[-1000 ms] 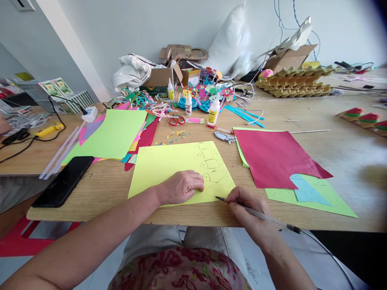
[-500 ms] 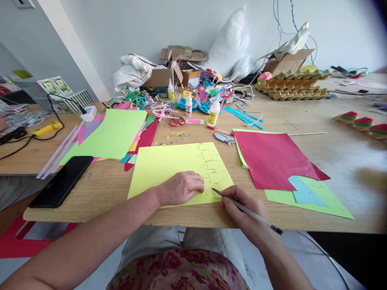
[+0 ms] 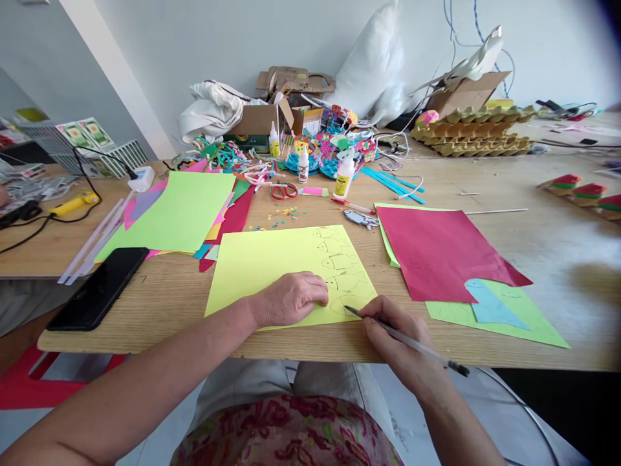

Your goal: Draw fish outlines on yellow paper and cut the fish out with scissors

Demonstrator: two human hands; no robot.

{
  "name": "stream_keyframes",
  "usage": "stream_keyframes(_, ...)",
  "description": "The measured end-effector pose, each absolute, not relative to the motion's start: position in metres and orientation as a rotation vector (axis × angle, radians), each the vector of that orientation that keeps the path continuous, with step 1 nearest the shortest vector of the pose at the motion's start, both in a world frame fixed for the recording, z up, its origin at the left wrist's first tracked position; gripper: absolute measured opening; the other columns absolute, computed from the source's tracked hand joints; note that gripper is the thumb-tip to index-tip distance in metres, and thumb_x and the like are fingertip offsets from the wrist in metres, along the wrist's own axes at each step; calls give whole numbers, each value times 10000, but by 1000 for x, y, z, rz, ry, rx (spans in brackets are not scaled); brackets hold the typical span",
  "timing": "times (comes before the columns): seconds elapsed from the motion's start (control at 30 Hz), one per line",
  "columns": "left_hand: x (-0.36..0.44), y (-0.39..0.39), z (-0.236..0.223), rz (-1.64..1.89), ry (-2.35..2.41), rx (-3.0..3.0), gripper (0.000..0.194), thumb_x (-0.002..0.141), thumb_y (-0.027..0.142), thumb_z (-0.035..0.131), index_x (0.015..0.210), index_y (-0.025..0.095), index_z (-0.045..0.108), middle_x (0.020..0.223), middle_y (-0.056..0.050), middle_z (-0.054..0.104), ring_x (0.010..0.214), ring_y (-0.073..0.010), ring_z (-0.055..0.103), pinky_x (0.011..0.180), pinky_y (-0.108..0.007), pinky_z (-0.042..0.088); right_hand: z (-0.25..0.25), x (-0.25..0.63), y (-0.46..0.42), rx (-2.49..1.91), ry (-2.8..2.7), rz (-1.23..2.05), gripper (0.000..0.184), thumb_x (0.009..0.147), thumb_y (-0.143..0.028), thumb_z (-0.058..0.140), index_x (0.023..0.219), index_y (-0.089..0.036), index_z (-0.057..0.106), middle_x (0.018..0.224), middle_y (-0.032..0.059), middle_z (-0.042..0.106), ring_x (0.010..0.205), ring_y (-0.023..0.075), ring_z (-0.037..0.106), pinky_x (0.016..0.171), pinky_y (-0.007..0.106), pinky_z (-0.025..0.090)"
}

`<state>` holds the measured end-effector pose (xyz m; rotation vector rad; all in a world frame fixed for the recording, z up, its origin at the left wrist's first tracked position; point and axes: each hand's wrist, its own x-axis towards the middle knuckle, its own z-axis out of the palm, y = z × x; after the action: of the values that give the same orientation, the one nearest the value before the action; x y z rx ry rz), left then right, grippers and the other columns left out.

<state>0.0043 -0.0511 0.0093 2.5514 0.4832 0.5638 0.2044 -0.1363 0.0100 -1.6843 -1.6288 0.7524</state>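
A yellow sheet of paper [image 3: 262,265] lies on the table in front of me, with a column of fish outlines drawn along its right side. My left hand [image 3: 294,298] rests on the sheet, fingers curled in and nothing visible in them, just left of the lowest outlines. In a pinch near its tip, my right hand [image 3: 395,327] holds a clear-barrelled pen [image 3: 412,343] with a dark end cap. The pen's point touches or hovers over the lowest fish outline, near the sheet's lower right corner.
A red sheet [image 3: 436,252] covers green and blue paper on the right. To the left are a green sheet [image 3: 174,207] and a black phone [image 3: 99,288]. Beyond the yellow sheet stand glue bottles [image 3: 344,178], red-handled scissors [image 3: 284,190] and a fish cutout [image 3: 359,219].
The pen tip and my right hand have shifted slightly right along the lowest fish, whose outline now looks longer. My left hand stays in place on the sheet.
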Motion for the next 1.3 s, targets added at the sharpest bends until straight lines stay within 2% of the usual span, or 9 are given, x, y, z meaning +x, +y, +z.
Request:
stream_keyframes(0.2,4,-52,10,557,488,2547,285,680,-45,392,765,138,593,843,-75,641,837,-170,575,799,-266,449,14,206,-137,-1669,-1643,761,98,656,-227,420,600,-219,499,499,-38,480,488,148,448,459,250,298)
stream_keyframes(0.47,4,-52,10,559,500,2546,302,670,-55,386,766,151,585,852,-66,640,843,-165,572,807,-265,451,11,210,-139,-1613,-1621,791,96,663,-195,432,588,-225,486,487,-54,425,481,137,415,454,246,280)
stream_keyframes(0.73,4,-52,11,529,511,2547,302,669,-60,393,769,157,577,867,-60,638,843,-161,573,813,-260,452,3,208,-137,-1585,-1547,883,109,755,-256,489,805,-211,575,618,-22,594,550,152,525,504,247,366)
stream_keyframes(0.93,4,-52,10,509,517,2549,295,672,-56,396,769,159,573,875,-57,635,856,-162,570,823,-261,447,11,205,-136,-1642,-1541,788,123,767,-302,518,723,-218,597,577,-24,606,551,161,544,503,247,375)
stream_keyframes(1.1,4,-51,9,505,523,2551,302,664,-57,395,762,168,571,869,-48,633,850,-160,565,820,-266,450,15,204,-132,-1646,-1561,742,98,768,-261,503,734,-218,585,596,-19,626,542,160,557,502,248,389)
stream_keyframes(1.3,4,-52,10,500,530,2564,350,678,-62,409,857,158,615,914,-58,630,862,-161,567,822,-259,449,10,203,-129,-1689,-1546,767,92,743,-274,501,697,-220,560,515,-36,579,486,156,528,462,243,359)
